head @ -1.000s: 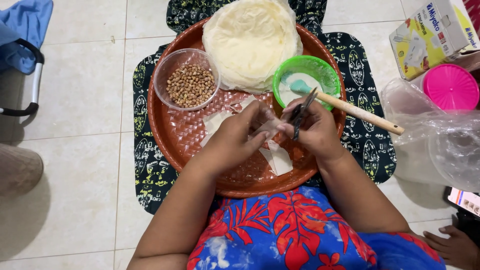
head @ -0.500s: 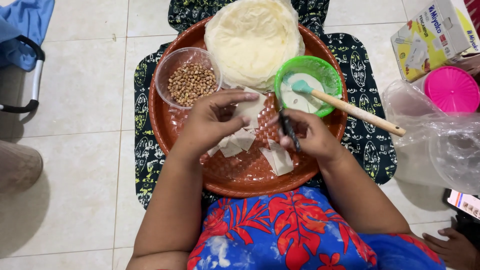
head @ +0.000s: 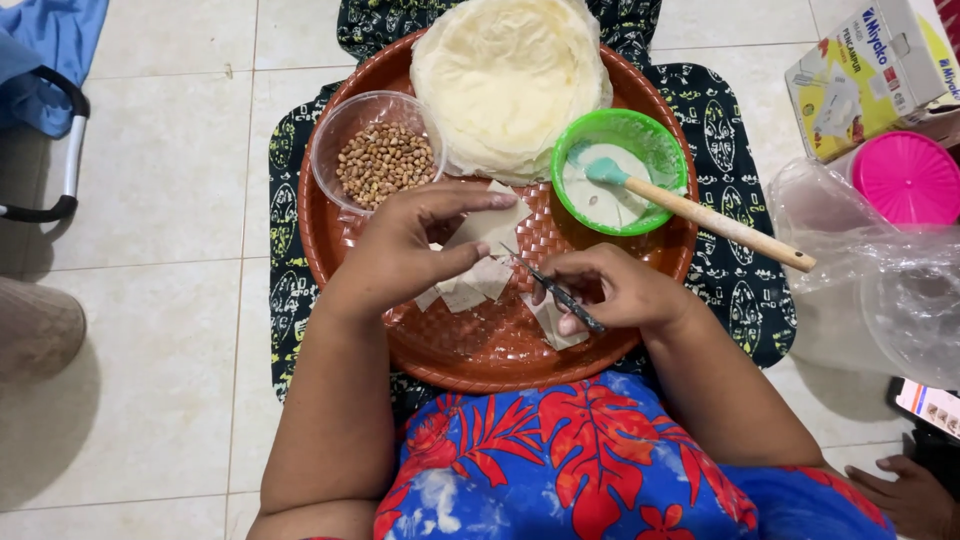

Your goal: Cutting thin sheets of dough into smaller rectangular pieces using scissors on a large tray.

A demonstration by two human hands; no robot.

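My left hand (head: 405, 245) pinches a small square piece of thin pastry sheet (head: 492, 226) over the round brown woven tray (head: 640, 320). My right hand (head: 610, 288) grips a slim dark knife (head: 545, 285), its tip pointing toward that piece. Several cut pastry pieces (head: 470, 288) lie on the tray between my hands. A stack of round pale wrappers (head: 505, 80) sits at the tray's far side. A clear bowl of peanuts (head: 382, 160) stands left of it.
A green bowl of white paste (head: 620, 170) holds a wooden-handled spatula (head: 700, 215). A black patterned cloth (head: 290, 260) lies under the tray on the tiled floor. At the right are a cardboard box (head: 870, 70), a pink lid (head: 905, 180), clear plastic containers (head: 880, 290) and another person's hand (head: 910, 495).
My hands, held together over the tray a second ago, have moved apart. The left hand reached forward and now holds a pastry square; the right hand lowered with the knife.
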